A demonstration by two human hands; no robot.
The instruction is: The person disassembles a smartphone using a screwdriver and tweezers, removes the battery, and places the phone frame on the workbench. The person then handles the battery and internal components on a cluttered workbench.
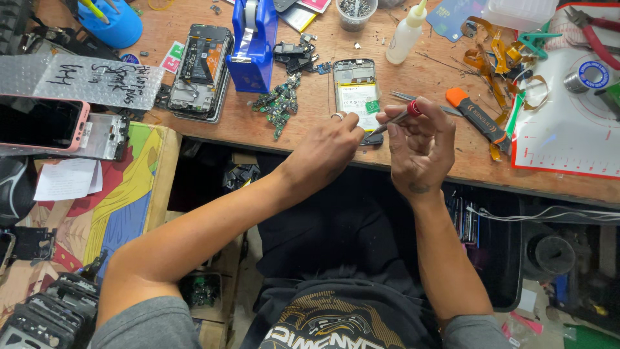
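Observation:
An opened phone frame with a pale battery lies on the wooden bench near its front edge. My left hand, a ring on one finger, rests its fingertips on the phone's lower end. My right hand holds a small screwdriver with a red collar, its tip angled down-left onto the bottom of the phone next to my left fingers. The phone's lowest edge is hidden behind my fingers.
A blue tape dispenser, another dismantled phone, loose circuit parts, a glue bottle, an orange-handled knife, orange flex cables, a white mat and red pliers crowd the bench. A pink-cased phone lies left.

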